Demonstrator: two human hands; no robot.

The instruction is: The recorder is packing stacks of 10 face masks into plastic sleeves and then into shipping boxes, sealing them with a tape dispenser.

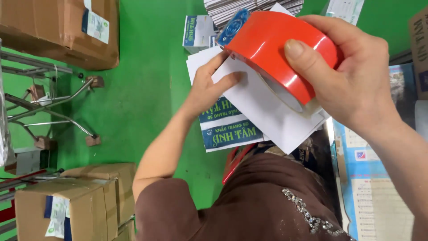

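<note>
Brown cardboard boxes (67, 31) with white labels are sitting at the top left on the green floor (147, 89), and more taped cardboard cartons (76, 201) are standing at the bottom left. A metal frame with thin legs (53, 107) is resting between them near the left edge. A stack of grey flat sheets (249, 8) is lying at the top, and a blue and white printed poster (379, 187) is spreading along the right side.

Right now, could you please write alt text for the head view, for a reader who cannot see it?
The right hand grips a red tape roll over a white carton, which the left hand presses flat. Below is a green floor, with cardboard boxes at the left.
</note>
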